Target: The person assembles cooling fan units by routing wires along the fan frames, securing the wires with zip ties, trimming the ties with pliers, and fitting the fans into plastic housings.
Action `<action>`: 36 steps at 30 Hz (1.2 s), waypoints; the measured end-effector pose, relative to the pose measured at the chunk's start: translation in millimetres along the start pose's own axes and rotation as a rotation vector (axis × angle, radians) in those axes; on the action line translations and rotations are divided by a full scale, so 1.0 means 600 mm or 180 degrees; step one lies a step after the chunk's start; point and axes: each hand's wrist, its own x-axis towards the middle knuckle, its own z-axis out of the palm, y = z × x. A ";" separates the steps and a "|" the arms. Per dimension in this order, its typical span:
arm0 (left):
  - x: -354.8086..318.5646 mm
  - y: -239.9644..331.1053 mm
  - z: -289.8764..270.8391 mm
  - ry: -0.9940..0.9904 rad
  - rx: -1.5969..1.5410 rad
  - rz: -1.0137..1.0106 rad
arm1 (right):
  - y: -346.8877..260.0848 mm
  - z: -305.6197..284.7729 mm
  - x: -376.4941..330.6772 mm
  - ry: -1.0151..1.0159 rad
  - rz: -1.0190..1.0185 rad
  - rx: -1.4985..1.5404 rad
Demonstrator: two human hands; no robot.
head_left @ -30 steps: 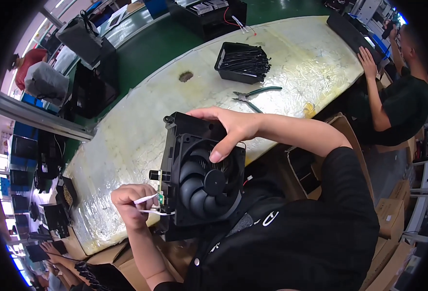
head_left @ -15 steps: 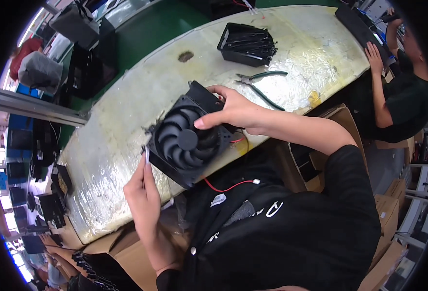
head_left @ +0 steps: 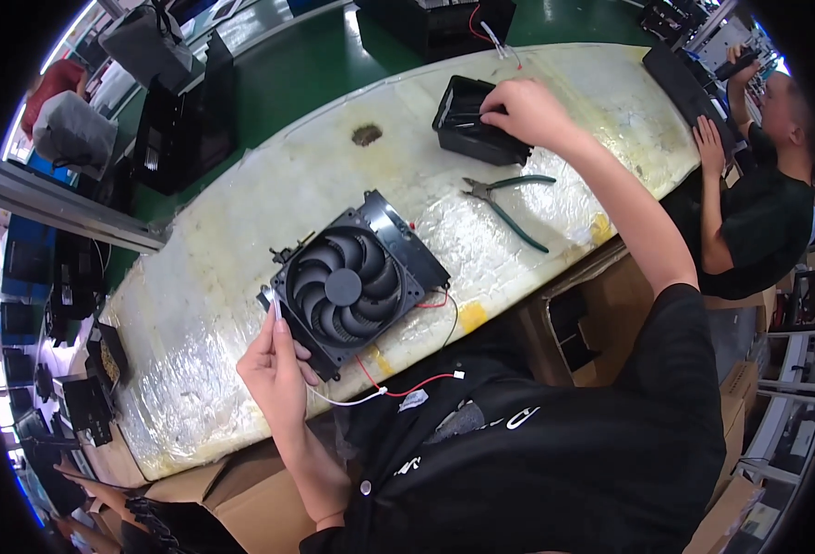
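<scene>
A black cooling fan on a black housing lies on the table, blades facing up. My left hand is at its near left corner, thumb and fingers pinching a thin white wire. Red and white leads with a small white connector hang over the near table edge. Farther right, my right hand reaches over a black bin of thin black strips that look like cable ties. Its fingers are pinched together at the bin's opening; what they hold is hard to make out.
Green-handled cutters lie open-jawed near the bin. A co-worker sits at the right beside a long black part. Cardboard boxes stand below the near edge. Past the far edge sits a black case with wires.
My right hand has left the fan and moved away to the bin. The fan now lies flatter on the table; my left hand stays at its corner.
</scene>
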 end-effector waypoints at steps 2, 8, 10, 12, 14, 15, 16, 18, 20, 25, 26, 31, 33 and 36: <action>0.001 -0.002 -0.002 -0.0008 -0.0048 -0.0040 | -0.003 -0.001 0.003 -0.0004 -0.0118 -0.0168; 0.005 0.009 0.001 -0.0013 0.0057 -0.0031 | 0.009 -0.012 0.018 -0.0090 0.0073 0.0306; 0.001 0.007 0.002 -0.0065 -0.0148 -0.0060 | 0.014 -0.020 0.006 0.0236 0.0027 0.0711; -0.011 0.007 -0.004 -0.0127 -0.0364 -0.0082 | 0.011 -0.049 -0.018 0.0494 0.0253 0.1086; -0.018 -0.005 -0.012 -0.0105 -0.0766 -0.0247 | -0.042 -0.045 0.012 0.0287 0.0605 0.2049; -0.024 -0.001 -0.011 -0.0002 -0.0797 -0.0300 | -0.073 -0.051 0.008 0.0191 0.0532 0.2057; -0.030 0.008 -0.010 -0.0058 -0.1203 -0.0325 | -0.105 -0.055 0.001 -0.0078 0.0522 0.2798; -0.036 0.008 -0.007 -0.0045 -0.1693 -0.0365 | -0.181 -0.058 -0.013 -0.0803 0.0474 0.3778; -0.037 -0.006 -0.013 -0.0238 -0.1428 -0.0254 | -0.262 -0.048 -0.029 -0.1371 0.0403 0.4004; -0.024 0.005 -0.002 -0.0348 -0.1396 -0.0191 | -0.384 -0.040 -0.042 -0.2564 0.0327 0.3802; -0.021 0.005 0.001 -0.0339 -0.1535 -0.0177 | -0.392 -0.027 -0.049 -0.2545 0.0176 0.3899; -0.018 -0.003 -0.010 -0.0379 -0.1847 -0.0335 | -0.421 -0.024 -0.057 -0.2891 0.0111 0.3856; -0.018 -0.004 -0.021 -0.0693 -0.2714 -0.0969 | -0.413 -0.025 -0.058 -0.3050 -0.0039 0.4219; -0.016 -0.004 -0.015 -0.0518 -0.2830 -0.1118 | -0.408 -0.011 -0.073 -0.2686 -0.0624 0.4767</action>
